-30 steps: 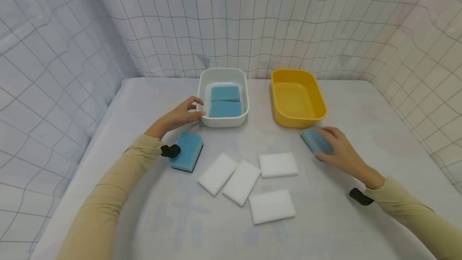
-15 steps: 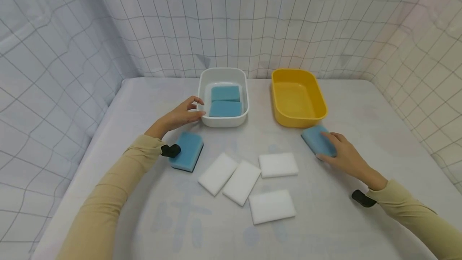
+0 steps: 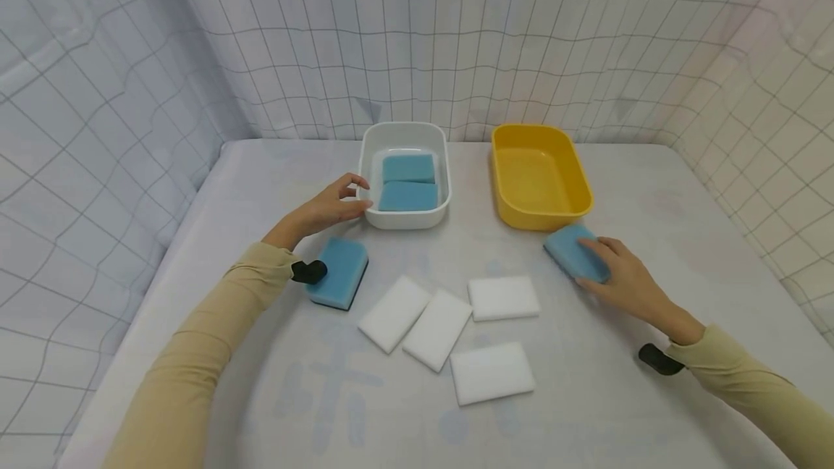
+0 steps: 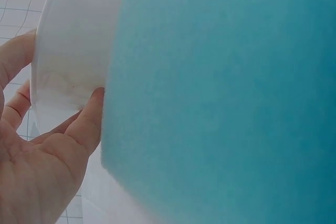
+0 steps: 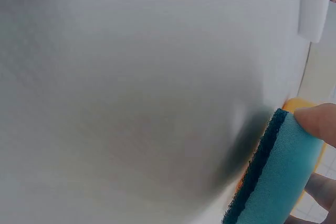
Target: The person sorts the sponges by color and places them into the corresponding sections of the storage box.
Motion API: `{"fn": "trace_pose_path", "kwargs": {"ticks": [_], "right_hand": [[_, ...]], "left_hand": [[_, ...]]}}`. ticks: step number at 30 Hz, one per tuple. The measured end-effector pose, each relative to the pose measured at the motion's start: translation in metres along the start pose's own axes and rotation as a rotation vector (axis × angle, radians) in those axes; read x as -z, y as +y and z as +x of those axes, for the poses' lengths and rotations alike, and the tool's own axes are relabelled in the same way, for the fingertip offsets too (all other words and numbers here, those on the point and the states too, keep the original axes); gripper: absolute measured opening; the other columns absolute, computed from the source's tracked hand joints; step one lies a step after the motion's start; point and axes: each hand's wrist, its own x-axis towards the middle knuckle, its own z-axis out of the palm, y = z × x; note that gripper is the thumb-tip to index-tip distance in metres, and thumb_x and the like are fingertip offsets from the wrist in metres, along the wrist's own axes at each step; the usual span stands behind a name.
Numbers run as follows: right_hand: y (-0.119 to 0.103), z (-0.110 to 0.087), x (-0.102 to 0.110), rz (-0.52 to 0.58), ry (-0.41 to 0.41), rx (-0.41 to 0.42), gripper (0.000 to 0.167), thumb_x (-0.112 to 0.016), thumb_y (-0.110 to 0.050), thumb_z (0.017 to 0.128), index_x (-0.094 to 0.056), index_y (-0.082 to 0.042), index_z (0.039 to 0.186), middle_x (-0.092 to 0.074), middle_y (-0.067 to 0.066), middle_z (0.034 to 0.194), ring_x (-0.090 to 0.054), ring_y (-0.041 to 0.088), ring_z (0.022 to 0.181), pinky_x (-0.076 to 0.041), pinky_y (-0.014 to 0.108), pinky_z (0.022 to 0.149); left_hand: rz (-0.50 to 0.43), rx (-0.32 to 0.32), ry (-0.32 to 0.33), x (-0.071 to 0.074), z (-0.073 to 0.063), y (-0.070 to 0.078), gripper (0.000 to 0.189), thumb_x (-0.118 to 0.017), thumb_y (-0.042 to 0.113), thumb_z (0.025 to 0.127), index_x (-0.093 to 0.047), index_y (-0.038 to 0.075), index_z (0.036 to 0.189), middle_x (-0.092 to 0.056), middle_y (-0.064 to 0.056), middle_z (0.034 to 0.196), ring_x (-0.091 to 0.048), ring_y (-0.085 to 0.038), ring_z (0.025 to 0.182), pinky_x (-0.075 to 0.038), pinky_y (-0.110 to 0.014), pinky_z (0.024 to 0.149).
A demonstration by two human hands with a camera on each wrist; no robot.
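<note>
R hand (image 3: pixel 624 277) pinches blue foam block (image 3: pixel 573 252) by yellow plastic tub (image 3: pixel 546 220). L hand (image 3: pixel 319 213) holds white plastic tub (image 3: pixel 407 221), 2 blue blocks (image 3: pixel 407 197) in. Left out: 1 loose blue block (image 3: pixel 342 271) nr L wrist, 4 white pads (image 3: pixel 493 373) btwn hands.

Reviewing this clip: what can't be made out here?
Head view: part of the held sponge, covered by the right grip.
Right wrist view: that sponge's lower end, cut off by the bottom edge.
Left wrist view: part of the white tub, hidden behind the near blue sponge.
</note>
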Motion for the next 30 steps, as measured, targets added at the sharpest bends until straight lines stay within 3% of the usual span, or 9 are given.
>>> {"fn": "trace_pose_path", "kwargs": {"ticks": [5,13,23,30], "right_hand": [[-0.010,0.006,0.005,-0.007,0.014,0.050,0.064,-0.073,-0.011,0.077,-0.046,0.000,0.133,-0.045,0.033,0.127,-0.052,0.046,0.106,-0.046,0.060,0.082],[-0.044,0.025,0.012,0.036,-0.039,0.084,0.060,-0.070,-0.015,0.080,-0.045,-0.009,0.135,-0.043,0.027,0.134,-0.049,0.043,0.113,-0.045,0.060,0.088],[-0.084,0.076,0.000,0.028,-0.014,0.223,0.060,-0.072,-0.019,0.080,-0.047,-0.012,0.134,-0.043,0.025,0.137,-0.047,0.042,0.119,-0.046,0.057,0.091],[-0.098,0.112,-0.009,0.028,-0.007,0.285,0.064,-0.073,-0.021,0.079,-0.045,-0.014,0.136,-0.041,0.024,0.139,-0.049,0.038,0.117,-0.048,0.053,0.091]], "left_hand": [[0.012,0.007,0.013,0.003,0.000,0.000,0.048,-0.055,0.021,0.094,-0.027,0.010,0.132,-0.022,-0.023,0.147,-0.037,-0.033,0.124,-0.031,-0.048,0.111],[0.034,0.016,0.022,0.005,0.000,-0.001,0.048,-0.056,0.025,0.094,-0.029,0.013,0.131,-0.022,-0.022,0.147,-0.037,-0.033,0.124,-0.031,-0.048,0.111],[0.067,0.007,0.018,0.007,0.002,-0.003,0.048,-0.057,0.027,0.093,-0.030,0.012,0.130,-0.022,-0.022,0.148,-0.035,-0.036,0.126,-0.031,-0.051,0.109],[0.068,0.012,0.025,0.003,0.001,-0.004,0.046,-0.057,0.027,0.093,-0.031,0.013,0.129,-0.023,-0.021,0.149,-0.036,-0.036,0.127,-0.032,-0.051,0.109]]}}
